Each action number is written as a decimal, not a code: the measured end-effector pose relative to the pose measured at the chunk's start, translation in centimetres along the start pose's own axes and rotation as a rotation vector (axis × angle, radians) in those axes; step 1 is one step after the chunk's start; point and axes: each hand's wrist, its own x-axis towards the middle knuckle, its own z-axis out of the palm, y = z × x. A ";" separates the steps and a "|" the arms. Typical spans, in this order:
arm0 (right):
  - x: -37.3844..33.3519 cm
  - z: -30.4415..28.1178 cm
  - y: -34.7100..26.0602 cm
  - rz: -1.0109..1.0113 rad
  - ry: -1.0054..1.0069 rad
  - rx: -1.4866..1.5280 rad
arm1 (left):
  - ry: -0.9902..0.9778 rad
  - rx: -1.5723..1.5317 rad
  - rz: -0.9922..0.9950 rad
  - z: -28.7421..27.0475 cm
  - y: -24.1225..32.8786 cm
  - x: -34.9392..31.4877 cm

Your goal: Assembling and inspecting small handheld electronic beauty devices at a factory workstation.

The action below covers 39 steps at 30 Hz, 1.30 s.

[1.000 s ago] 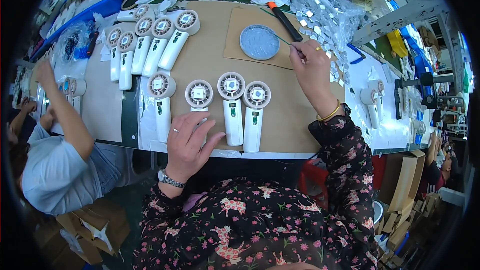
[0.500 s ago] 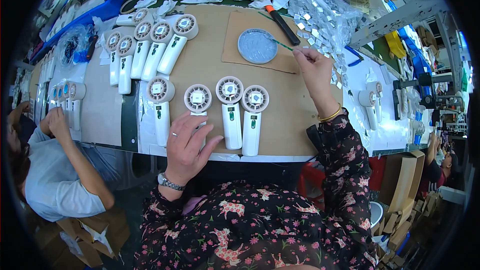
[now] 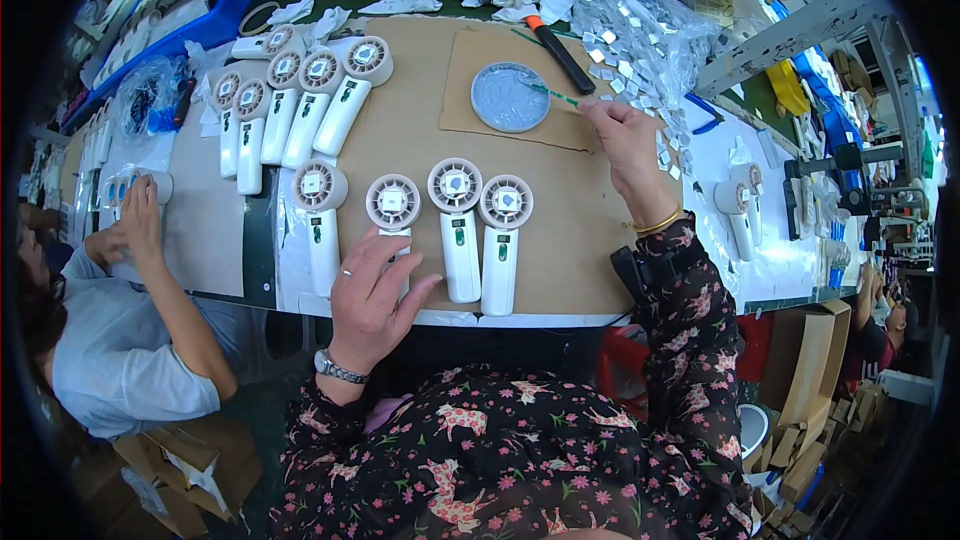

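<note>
My left hand (image 3: 375,290) lies with spread fingers over the handle of a white handheld fan (image 3: 393,202), partly hiding it. A pale square sits at the middle of that fan's round head. Two more fans, one in the middle (image 3: 462,240) and one to its right (image 3: 500,260), lie beside it; each pale square there carries a grey smear. Between thumb and fingertips my right hand (image 3: 625,140) pinches a thin green stick (image 3: 563,98). Its far end reaches over a shallow round dish of grey paste (image 3: 510,98), which stands on a cardboard sheet (image 3: 458,120).
Another fan (image 3: 320,210) lies left of my left hand, with several grouped behind it (image 3: 310,105). An orange-and-black tool (image 3: 560,55) lies beside a plastic bag of small squares (image 3: 640,30). At the left a co-worker's hands (image 3: 140,220) work near other fans.
My right hand and the green stick have shifted slightly, with the stick's end still over the dish. My left hand stays on the fan. The co-worker's hand at left has moved up.
</note>
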 end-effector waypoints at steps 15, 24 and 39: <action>-2.6 -0.5 -1.4 0.039 -0.057 0.081 | 0.004 -0.007 -0.006 0.3 -0.2 -0.4; -4.0 -1.3 -3.9 0.069 -0.100 0.299 | -0.014 0.028 0.015 0.2 -0.4 -0.8; -10.6 -0.3 -7.3 -0.007 -0.153 0.303 | 0.007 0.044 0.044 0.1 -0.4 -0.9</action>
